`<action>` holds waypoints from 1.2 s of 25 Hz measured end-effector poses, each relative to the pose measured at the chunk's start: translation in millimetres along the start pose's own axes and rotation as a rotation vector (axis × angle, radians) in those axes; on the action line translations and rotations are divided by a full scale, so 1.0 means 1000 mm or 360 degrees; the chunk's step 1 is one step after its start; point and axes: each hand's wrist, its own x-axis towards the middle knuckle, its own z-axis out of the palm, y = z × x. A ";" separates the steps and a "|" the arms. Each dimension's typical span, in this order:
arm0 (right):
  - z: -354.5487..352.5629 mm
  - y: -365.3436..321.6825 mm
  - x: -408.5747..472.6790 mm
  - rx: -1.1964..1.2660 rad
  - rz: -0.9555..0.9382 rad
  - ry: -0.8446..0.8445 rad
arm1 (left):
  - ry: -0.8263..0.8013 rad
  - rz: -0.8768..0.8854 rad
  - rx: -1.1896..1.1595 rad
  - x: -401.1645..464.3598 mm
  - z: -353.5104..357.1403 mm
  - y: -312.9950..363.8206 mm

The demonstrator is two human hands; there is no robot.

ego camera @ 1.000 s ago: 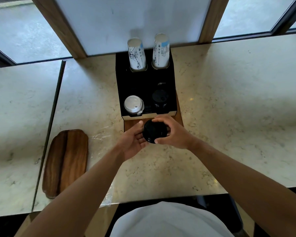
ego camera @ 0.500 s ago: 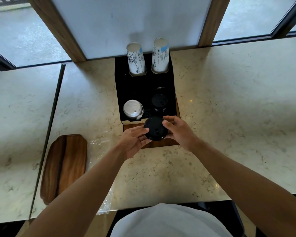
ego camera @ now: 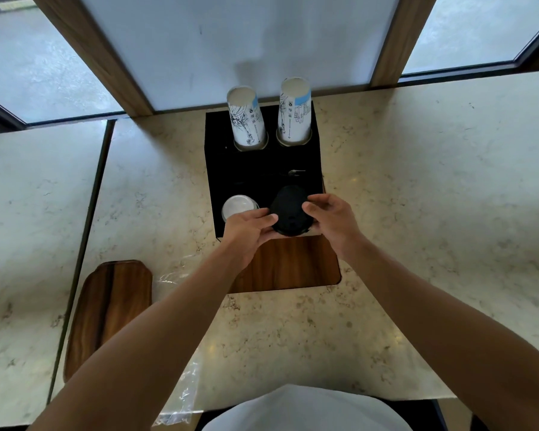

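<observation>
Matt black plastic lid [ego camera: 288, 213]; glossy veined stone tabletop [ego camera: 417, 188]; smooth grained wood board [ego camera: 109, 309]; printed paper cups [ego camera: 246, 119]; matt black holder [ego camera: 262, 172]; crinkled clear plastic film [ego camera: 181, 396].

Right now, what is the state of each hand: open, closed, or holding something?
Left hand: closed, pinching the left edge of the black lid.
Right hand: closed, pinching the right edge of the same lid.
</observation>
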 end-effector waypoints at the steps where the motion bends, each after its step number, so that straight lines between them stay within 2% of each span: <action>1: 0.001 -0.003 0.006 -0.0035 0.0002 0.0059 | 0.0040 0.0026 0.0047 0.006 0.004 0.003; 3: 0.004 -0.010 0.014 -0.0214 -0.0066 0.0193 | 0.0087 0.0077 0.0130 0.016 0.011 0.006; 6: 0.006 -0.021 0.017 -0.0725 -0.0362 0.0348 | 0.0175 0.0113 0.0182 0.028 0.021 0.006; 9: 0.008 -0.021 0.023 -0.1000 -0.0574 0.0325 | 0.0225 0.0097 0.0180 0.035 0.026 0.007; 14: 0.010 -0.024 0.028 -0.1278 -0.0728 0.0307 | 0.0446 0.0236 0.0465 0.045 0.032 0.007; 18: 0.014 -0.033 0.033 -0.1456 -0.0685 0.0236 | 0.0551 0.0268 0.0772 0.054 0.031 0.004; 22: 0.018 -0.033 0.037 -0.1589 -0.0556 0.0090 | 0.0514 0.0289 0.1072 0.056 0.034 0.008; 27: 0.020 -0.031 0.040 -0.1698 -0.0517 -0.0005 | 0.0445 0.0226 0.1041 0.060 0.035 0.006; 30: 0.020 -0.029 0.040 -0.1725 -0.0515 -0.0035 | 0.0431 0.0303 0.1113 0.060 0.034 0.007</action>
